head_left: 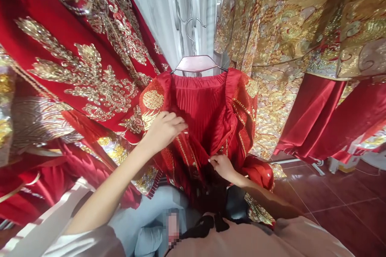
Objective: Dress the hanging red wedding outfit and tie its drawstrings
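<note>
A red pleated skirt (201,108) with gold-embroidered panels hangs in front of me on a pink clip hanger (196,63). My left hand (164,129) is closed, pinching the skirt's left embroidered panel near its top. Lower down, my right hand (222,166) is closed on the skirt's front edge, where the two panels meet. The skirt's lower part drapes over my lap and is partly hidden by my arms.
A red garment with gold sequin embroidery (75,60) hangs close on the left. A gold-embroidered garment with red satin lining (301,40) hangs on the right. White curtains (181,8) are behind. Red floor tiles (337,200) show at lower right.
</note>
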`<state>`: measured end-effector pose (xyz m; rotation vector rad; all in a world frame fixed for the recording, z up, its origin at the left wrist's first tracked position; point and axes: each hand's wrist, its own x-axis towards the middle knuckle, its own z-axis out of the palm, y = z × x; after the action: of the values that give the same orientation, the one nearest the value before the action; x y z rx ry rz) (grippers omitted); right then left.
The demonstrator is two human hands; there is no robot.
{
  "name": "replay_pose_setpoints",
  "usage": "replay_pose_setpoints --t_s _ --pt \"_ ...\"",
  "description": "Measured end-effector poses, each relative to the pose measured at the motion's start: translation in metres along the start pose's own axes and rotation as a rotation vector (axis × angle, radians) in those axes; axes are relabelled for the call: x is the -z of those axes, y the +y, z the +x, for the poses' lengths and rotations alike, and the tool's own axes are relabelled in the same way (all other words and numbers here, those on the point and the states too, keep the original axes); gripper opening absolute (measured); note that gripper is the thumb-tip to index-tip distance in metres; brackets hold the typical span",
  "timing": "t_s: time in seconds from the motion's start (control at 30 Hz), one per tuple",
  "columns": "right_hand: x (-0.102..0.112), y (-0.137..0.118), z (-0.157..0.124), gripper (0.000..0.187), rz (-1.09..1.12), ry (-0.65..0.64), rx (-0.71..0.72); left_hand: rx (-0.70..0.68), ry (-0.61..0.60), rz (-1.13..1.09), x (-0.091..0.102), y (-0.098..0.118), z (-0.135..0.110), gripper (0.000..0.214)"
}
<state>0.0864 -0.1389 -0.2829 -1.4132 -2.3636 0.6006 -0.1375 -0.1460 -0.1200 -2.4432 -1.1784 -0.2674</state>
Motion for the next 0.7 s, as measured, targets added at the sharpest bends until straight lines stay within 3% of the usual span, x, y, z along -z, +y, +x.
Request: replay_pose_setpoints --t_s 0.1,0.17,0.23,0.3,0.37,0.47,0.53,0.63,0.7 --pt "0.028 0.011 -0.009 0.024 -0.17 -0.038 -0.062 -0.043 0.012 -0.18 0.006 -0.004 -0.009 0.031" --pt "0.068 0.011 -0.009 0.025 -0.238 0.128 -0.106 0.04 0.139 -0.303 0.016 -0.004 -0.008 0.034" --pt "0.111 0.005 0.0 0.029 -0.184 0.433 -0.102 0.289 0.297 -0.372 0.025 -0.005 -0.001 0.03" --pt "0.143 -0.005 0.019 0.032 -0.054 0.698 -0.031 0.607 0.345 -0.349 0.023 -0.006 0.012 0.029" --pt "0.158 -0.014 0.046 0.03 0.004 0.8 0.004 0.822 0.321 -0.281 0.01 -0.009 0.029 0.034" --pt "0.161 -0.016 0.085 0.026 -0.005 0.815 -0.033 0.898 0.444 -0.338 -0.017 -0.022 0.047 0.02" --pt "0.164 -0.009 0.099 0.02 0.12 0.777 0.012 0.93 0.574 -0.619 -0.02 -0.033 0.047 0.013" --pt "0.189 0.01 0.102 0.026 0.368 0.615 0.138 1.009 0.605 -1.179 0.012 -0.048 0.03 0.019" --pt "0.216 0.025 0.098 0.032 0.384 0.571 0.188 1.041 0.565 -1.361 0.047 -0.057 0.016 0.023"
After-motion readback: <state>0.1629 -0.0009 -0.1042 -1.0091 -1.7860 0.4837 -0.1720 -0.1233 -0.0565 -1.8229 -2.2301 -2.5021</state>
